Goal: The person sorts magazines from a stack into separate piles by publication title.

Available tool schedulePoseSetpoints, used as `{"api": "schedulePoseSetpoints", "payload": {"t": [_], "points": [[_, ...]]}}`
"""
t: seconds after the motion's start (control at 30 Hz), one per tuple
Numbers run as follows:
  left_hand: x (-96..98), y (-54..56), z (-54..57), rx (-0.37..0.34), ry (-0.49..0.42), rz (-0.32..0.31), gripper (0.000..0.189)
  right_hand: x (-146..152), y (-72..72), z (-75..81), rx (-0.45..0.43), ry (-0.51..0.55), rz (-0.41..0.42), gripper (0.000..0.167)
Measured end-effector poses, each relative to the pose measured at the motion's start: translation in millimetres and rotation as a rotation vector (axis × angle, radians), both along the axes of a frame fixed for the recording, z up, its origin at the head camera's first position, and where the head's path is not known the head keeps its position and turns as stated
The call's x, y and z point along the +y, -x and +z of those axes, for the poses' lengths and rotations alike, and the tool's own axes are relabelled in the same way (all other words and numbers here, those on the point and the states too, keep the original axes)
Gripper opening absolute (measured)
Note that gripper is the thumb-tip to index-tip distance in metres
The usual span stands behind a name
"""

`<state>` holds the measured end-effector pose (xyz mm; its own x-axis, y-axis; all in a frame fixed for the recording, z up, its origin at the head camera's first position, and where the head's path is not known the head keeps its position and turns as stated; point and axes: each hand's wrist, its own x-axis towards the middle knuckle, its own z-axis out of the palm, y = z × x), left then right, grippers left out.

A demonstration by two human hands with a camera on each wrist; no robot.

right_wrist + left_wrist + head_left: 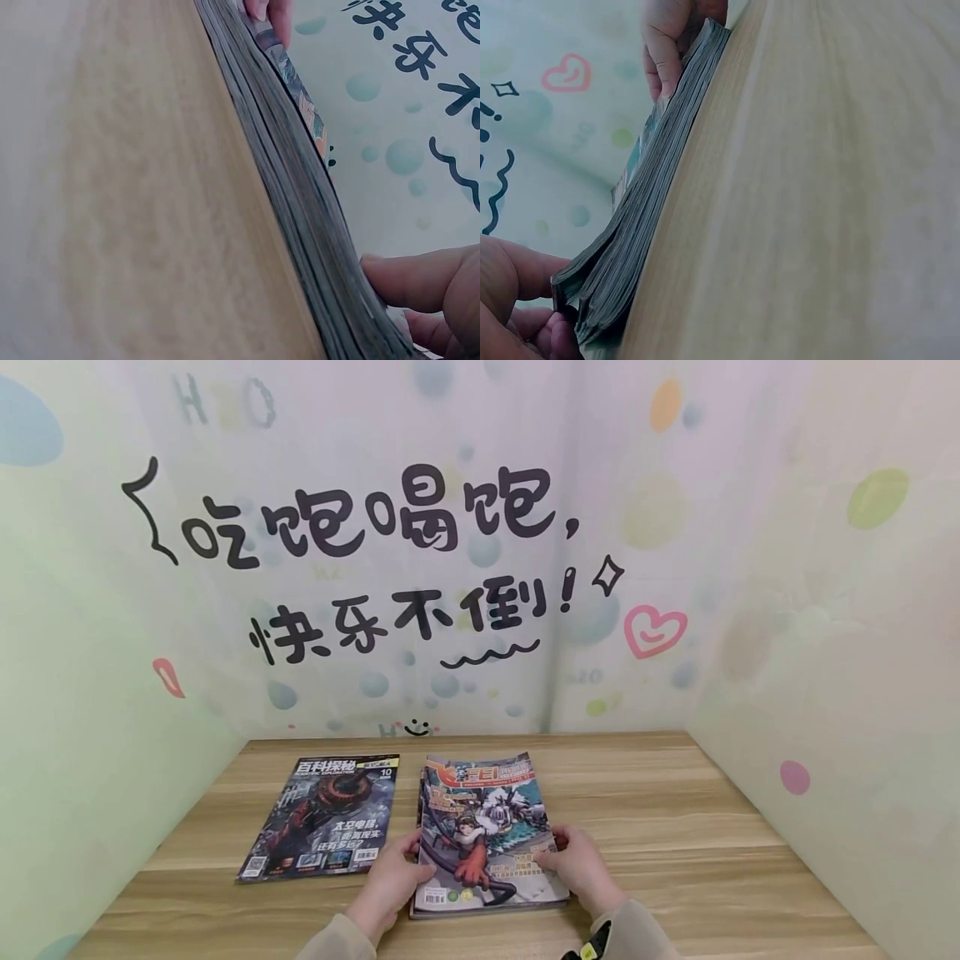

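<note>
Nearest the camera, at the lower edge of the head view, are the person's two pale sleeves (339, 941), with a black and yellow strap (588, 950) at the right cuff. Just beyond them, the left hand (393, 878) and the right hand (582, 870) hold a stack (517, 831) of magazines between them, one at each long side toward the near end. Both thumbs lie over the edges of the top cover, and the other fingers are curled against the sides, so each hand grips the stack; how far any fingertips reach underneath cannot be told.

The stack lies cover up on the wooden surface (652, 802), right of the other magazine (330, 818) and apart from it. The left wrist view shows many loose page edges, parting slightly near the left fingers; how many issues it holds is unclear.

It should handle as fairly heavy for paper, limp and floppy rather than stiff, and its glossy covers could slide over one another. Page edges and corners would crease easily. The best hold is probably the one shown: both long sides at once, fingers spanning the full thickness.

Farther back, the wall (600, 435) carries black lettering (435, 514) and a pink heart (627, 631).
</note>
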<state>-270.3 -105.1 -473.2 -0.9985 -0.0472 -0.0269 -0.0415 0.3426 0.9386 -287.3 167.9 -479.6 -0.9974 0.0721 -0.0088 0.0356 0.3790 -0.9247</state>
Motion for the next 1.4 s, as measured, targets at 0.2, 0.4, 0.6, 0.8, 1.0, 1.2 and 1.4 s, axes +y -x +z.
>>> {"api": "schedulePoseSetpoints", "payload": {"t": [0.2,0.4,0.6,0.8,1.0,1.2,1.4], "points": [[2.9,-0.6,4.9,0.011,0.025,-0.05,0.064,0,-0.5,0.3,-0.006,0.014,-0.009,0.048],[7.6,-1.0,8.0,0.032,0.014,-0.077,0.063,4,-0.4,0.3,-0.017,0.041,-0.024,0.048],[11.5,-1.6,6.9,0.013,-0.016,-0.072,0.062,9,0.9,-1.8,-0.012,0.092,-0.042,0.053],[8.8,0.2,3.8,-0.008,-0.061,-0.113,0.064,14,3.5,-4.8,-0.03,0.188,-0.025,0.063],[6.3,2.2,2.9,-0.019,-0.083,-0.153,0.07,21,6.6,-5.3,-0.05,0.255,0.079,0.07],[3.2,3.3,6.5,-0.046,-0.097,-0.194,0.078,30,8.8,-4.7,-0.063,0.25,0.211,0.069],[3.6,3.5,7.3,-0.064,-0.106,-0.183,0.079,32,6.9,-1.8,-0.076,0.235,0.187,0.069]]}}
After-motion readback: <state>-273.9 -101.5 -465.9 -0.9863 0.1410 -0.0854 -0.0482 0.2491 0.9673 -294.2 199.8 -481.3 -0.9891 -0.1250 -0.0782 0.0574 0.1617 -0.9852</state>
